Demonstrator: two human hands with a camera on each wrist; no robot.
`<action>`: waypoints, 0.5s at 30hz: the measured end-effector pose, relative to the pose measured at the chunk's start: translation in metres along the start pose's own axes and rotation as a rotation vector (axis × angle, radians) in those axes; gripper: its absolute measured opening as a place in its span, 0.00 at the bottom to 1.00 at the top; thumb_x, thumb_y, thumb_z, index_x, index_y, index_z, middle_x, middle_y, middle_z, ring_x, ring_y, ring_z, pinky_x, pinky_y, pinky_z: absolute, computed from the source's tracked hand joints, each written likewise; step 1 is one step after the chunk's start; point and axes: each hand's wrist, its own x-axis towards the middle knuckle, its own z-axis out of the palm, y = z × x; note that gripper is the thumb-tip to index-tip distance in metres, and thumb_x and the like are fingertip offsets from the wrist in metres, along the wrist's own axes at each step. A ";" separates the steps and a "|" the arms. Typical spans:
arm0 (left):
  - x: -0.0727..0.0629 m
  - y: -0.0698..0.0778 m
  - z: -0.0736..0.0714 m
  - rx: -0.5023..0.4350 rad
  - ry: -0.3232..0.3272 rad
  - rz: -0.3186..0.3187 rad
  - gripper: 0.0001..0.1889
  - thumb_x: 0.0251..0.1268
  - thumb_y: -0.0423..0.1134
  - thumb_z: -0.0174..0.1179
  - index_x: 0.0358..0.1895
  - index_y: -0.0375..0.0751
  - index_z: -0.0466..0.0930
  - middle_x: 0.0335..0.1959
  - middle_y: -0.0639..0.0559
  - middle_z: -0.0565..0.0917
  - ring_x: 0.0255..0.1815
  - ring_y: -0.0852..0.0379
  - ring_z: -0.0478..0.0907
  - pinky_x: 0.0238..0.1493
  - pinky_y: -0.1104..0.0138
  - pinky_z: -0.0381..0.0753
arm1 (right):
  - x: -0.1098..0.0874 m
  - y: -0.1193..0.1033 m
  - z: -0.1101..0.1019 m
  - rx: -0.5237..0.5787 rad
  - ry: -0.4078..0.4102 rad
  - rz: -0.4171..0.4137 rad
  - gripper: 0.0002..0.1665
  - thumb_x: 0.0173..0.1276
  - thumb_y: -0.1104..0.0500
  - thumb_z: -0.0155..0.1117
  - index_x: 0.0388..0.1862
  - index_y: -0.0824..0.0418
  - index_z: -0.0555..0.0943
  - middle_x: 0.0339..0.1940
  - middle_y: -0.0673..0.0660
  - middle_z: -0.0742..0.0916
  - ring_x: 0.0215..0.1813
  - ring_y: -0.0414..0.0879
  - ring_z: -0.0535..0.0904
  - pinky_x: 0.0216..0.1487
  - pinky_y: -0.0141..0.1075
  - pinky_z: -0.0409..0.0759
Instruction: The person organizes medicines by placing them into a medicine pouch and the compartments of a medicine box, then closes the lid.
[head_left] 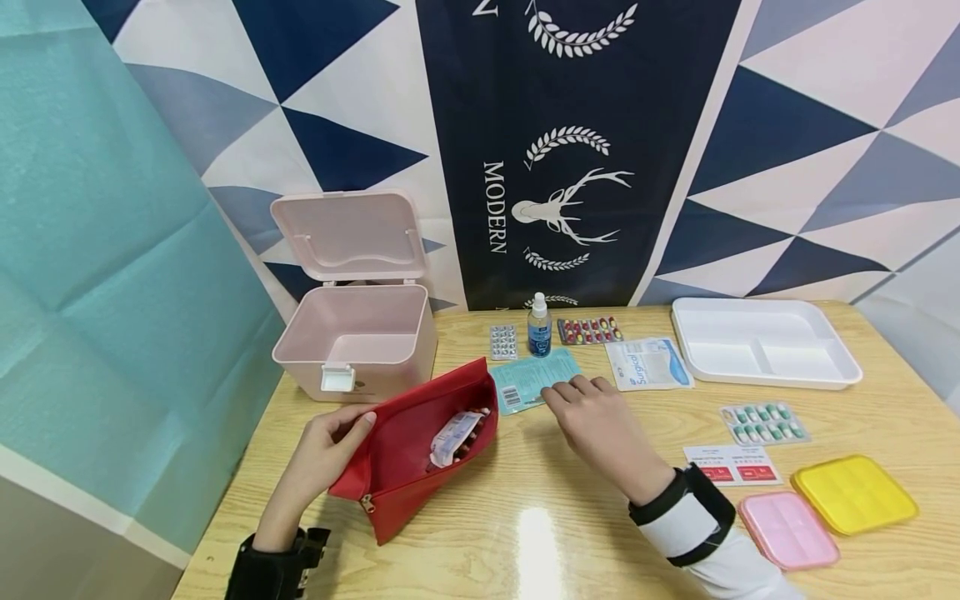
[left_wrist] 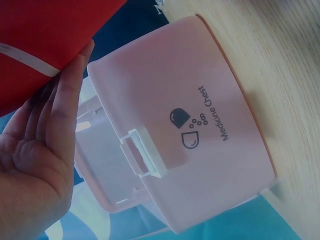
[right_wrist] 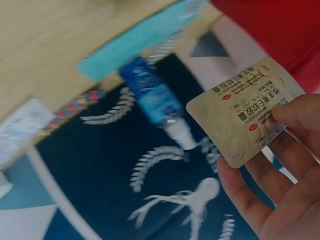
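Note:
My left hand [head_left: 326,446] grips the left end of a red zip pouch [head_left: 397,450], thumb over its edge. The pouch is open; inside lies a white packet [head_left: 455,437] with dark-red capsules beside it. In the left wrist view, my fingers lie against the red fabric [left_wrist: 35,45]. My right hand [head_left: 600,425] is to the right of the pouch, above the table. The right wrist view shows it pinching a capsule blister pack [right_wrist: 245,110], printed foil side showing; in the head view this pack is hidden behind the hand.
A pink medicine chest [head_left: 352,333] stands lid-up behind the pouch. Along the back are a spray bottle [head_left: 539,329], blister packs [head_left: 589,331], a teal packet [head_left: 532,379], a surgical packet [head_left: 648,364] and a white tray [head_left: 765,375]. Right: yellow [head_left: 855,494] and pink [head_left: 789,531] pill cases.

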 end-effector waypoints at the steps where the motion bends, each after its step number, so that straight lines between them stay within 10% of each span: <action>1: 0.000 0.000 0.000 0.001 0.001 0.003 0.14 0.66 0.41 0.53 0.49 0.40 0.79 0.39 0.46 0.84 0.31 0.61 0.78 0.32 0.71 0.79 | 0.003 -0.003 -0.003 0.006 0.007 -0.008 0.09 0.57 0.64 0.63 0.37 0.57 0.80 0.34 0.52 0.86 0.35 0.48 0.80 0.33 0.38 0.75; 15: 0.000 0.001 0.000 0.009 0.003 0.024 0.14 0.66 0.42 0.53 0.49 0.40 0.80 0.39 0.46 0.84 0.31 0.63 0.78 0.33 0.72 0.79 | 0.031 -0.049 -0.014 0.030 0.027 -0.170 0.12 0.60 0.62 0.62 0.44 0.57 0.81 0.39 0.52 0.86 0.41 0.47 0.80 0.40 0.38 0.77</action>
